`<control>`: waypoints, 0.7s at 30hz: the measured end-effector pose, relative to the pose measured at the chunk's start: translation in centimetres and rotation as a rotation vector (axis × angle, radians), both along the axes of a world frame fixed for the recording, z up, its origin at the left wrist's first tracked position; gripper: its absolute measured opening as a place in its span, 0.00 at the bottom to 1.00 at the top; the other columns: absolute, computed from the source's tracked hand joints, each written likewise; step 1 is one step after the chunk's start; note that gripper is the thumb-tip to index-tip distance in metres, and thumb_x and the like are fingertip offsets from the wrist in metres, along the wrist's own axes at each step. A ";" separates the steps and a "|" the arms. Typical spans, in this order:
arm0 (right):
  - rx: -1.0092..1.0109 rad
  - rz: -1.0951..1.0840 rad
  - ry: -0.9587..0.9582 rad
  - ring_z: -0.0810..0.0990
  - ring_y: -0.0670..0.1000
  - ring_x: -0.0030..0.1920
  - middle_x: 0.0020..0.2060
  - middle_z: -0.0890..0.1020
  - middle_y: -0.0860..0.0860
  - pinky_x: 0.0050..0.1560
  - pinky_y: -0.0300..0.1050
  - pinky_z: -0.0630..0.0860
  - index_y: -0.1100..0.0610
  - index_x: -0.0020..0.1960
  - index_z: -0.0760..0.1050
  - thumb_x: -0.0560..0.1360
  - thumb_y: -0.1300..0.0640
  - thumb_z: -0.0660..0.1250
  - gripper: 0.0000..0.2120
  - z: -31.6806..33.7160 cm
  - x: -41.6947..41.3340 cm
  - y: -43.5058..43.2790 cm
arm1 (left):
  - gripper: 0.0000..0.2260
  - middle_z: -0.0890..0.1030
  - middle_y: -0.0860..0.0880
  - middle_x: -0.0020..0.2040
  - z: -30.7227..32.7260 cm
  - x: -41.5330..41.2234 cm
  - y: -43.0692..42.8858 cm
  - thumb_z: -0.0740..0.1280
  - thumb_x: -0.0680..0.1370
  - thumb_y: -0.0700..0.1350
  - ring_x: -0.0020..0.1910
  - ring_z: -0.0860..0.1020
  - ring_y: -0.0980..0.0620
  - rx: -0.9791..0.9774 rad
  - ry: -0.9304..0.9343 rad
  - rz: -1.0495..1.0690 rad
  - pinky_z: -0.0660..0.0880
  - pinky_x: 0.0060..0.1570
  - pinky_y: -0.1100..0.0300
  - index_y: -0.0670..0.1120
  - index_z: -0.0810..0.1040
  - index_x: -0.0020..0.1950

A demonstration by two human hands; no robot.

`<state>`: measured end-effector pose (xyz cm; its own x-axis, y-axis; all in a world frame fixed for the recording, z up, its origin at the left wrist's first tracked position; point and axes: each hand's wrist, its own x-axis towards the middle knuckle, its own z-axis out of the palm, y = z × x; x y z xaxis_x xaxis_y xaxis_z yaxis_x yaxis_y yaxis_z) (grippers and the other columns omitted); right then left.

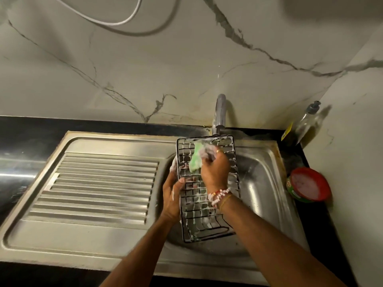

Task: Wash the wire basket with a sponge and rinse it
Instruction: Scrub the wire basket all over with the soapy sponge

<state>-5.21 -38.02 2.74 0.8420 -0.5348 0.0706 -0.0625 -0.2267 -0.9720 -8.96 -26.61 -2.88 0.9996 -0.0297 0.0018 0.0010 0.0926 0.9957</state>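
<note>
A rectangular black wire basket point(204, 216), streaked with white foam, is held tilted over the steel sink bowl point(263, 183). My left hand point(172, 195) grips its left rim from behind, fingers showing through the wires. Inside the basket near its far end, my right hand point(214, 166) is closed on a soapy green sponge point(195, 160) pressed against the mesh. Beaded bracelets sit on my right wrist. The steel tap point(219, 112) stands just behind the basket's top edge, and no water runs from it.
A ribbed steel drainboard point(99, 183) lies left of the bowl. At the right, on the black counter, stand a pump bottle of liquid soap point(306, 123) and a red-rimmed tub of dish soap point(308, 185). Marble walls close the back and right side.
</note>
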 end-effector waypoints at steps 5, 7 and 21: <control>-0.044 0.072 -0.111 0.79 0.43 0.47 0.50 0.78 0.46 0.47 0.30 0.76 0.61 0.60 0.75 0.71 0.65 0.71 0.18 0.0 1.1 1.7 | 0.23 0.84 0.54 0.59 0.4 -0.2 -0.8 0.63 0.73 0.57 0.61 0.80 0.54 -0.030 0.060 -0.002 0.78 0.56 0.60 0.51 0.74 0.66; -0.137 0.179 -0.204 0.81 0.45 0.47 0.49 0.82 0.49 0.46 0.34 0.79 0.60 0.57 0.78 0.71 0.65 0.71 0.15 -0.5 0.8 1.9 | 0.23 0.82 0.45 0.61 0.1 -0.2 -0.6 0.63 0.73 0.57 0.63 0.79 0.44 -0.041 0.088 0.008 0.77 0.60 0.49 0.50 0.75 0.66; -0.406 0.332 -0.243 0.81 0.43 0.39 0.43 0.84 0.49 0.38 0.37 0.81 0.56 0.52 0.80 0.72 0.56 0.72 0.10 0.3 -0.7 -1.5 | 0.28 0.83 0.58 0.60 0.0 -1.2 0.0 0.65 0.73 0.56 0.60 0.80 0.56 0.077 0.078 -0.035 0.80 0.53 0.61 0.49 0.69 0.71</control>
<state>-5.91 -39.51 3.01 0.8939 -0.1345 0.4276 0.2902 -0.5535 -0.7807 -10.17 -26.66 -2.91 0.9950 -0.0617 -0.0791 0.0802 0.0147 0.9967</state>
